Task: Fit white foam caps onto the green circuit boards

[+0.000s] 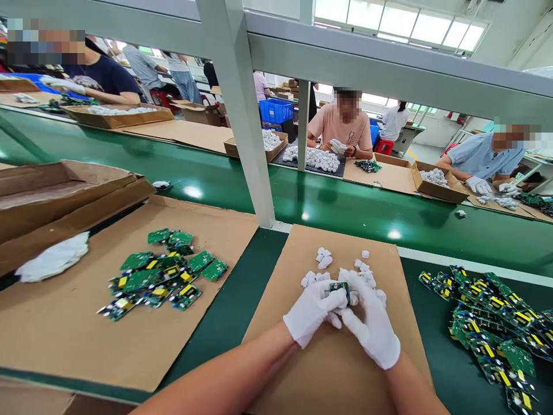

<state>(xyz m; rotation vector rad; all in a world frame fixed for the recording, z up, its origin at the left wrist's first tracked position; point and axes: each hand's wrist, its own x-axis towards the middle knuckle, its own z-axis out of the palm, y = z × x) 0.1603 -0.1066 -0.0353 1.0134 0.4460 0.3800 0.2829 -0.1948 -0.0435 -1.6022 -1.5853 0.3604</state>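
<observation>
My left hand (311, 307), in a white glove, is closed on a small green circuit board (339, 286) with parts mounted on it. My right hand (370, 323), gloved too, meets it from the other side, its fingers curled at the board's right edge. A small white piece seems to lie between the right fingertips, but they partly hide it. Both hands are above a brown cardboard sheet (341, 377). Beyond and beside the fingers lie small white pieces (324, 258) in loose clusters, some of them covered by the gloves.
Circuit boards (492, 311) lie heaped at the right, and another pile (159, 274) sits on the left cardboard. A white glove (54, 258) lies beside a cardboard box (64, 202). A grey metal post (244, 115) rises ahead, before a green conveyor belt (207, 187). Several co-workers sit across it.
</observation>
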